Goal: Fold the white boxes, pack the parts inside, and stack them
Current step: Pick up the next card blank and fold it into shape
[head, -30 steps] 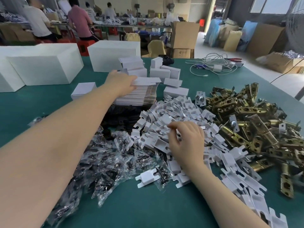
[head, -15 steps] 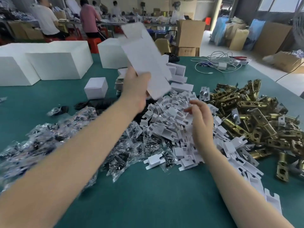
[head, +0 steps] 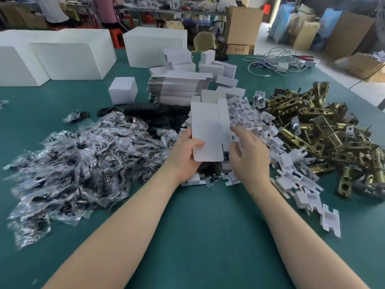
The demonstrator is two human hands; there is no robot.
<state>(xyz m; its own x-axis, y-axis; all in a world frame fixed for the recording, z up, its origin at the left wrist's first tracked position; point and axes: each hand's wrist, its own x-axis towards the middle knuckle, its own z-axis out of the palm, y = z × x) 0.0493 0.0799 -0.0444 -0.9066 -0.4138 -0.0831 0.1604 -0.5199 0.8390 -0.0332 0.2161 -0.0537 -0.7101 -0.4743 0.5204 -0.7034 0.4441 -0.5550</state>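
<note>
My left hand [head: 184, 156] grips a flat white box blank [head: 206, 130] by its lower left edge, thumb across its face, over the middle of the green table [head: 198, 226]. My right hand [head: 249, 155] reaches the blank's right side, fingers loosely curled, index fingertip touching its edge. Behind lies a stack of flat white blanks [head: 177, 88]. One folded small white box [head: 123, 90] stands to the left of that stack. Small white plastic parts [head: 277, 147] are heaped under and right of my hands. Brass latch parts [head: 325, 130] pile at the right. Clear bags of dark parts [head: 83, 159] spread at the left.
Large white foam blocks [head: 70, 57] stand at the back left. More small white boxes [head: 216, 67] sit behind the stack. White cables and chargers [head: 277, 63] lie at the back right. Cardboard cartons [head: 243, 26] and people at another table are beyond the far edge.
My left hand lifted one blank off the stack, swung it up, then brought it down in front of me. My right hand left the white plastic parts and came to the blank's right edge.
</note>
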